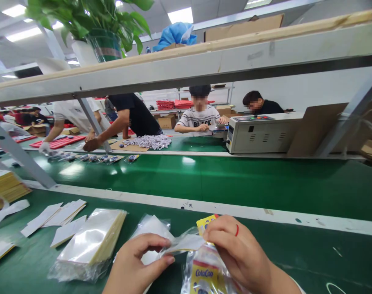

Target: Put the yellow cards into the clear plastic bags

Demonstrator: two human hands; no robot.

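At the worktop's near edge, the bag mouth is pinched by the left hand, apparently to keep it open. The card is gripped by the closed right hand; more bags are stacked just left, within reach.

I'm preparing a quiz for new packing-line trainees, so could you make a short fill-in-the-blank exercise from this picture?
1. The left hand and the right hand together hold a clear plastic ____ with a yellow ColaCao card inside.
2. The work surface under the hands is ____ in colour.
3. The stack of clear sleeves lies to the ____ of the hands.
4. On the shelf above stands a potted ____.

Missing words: bag; green; left; plant
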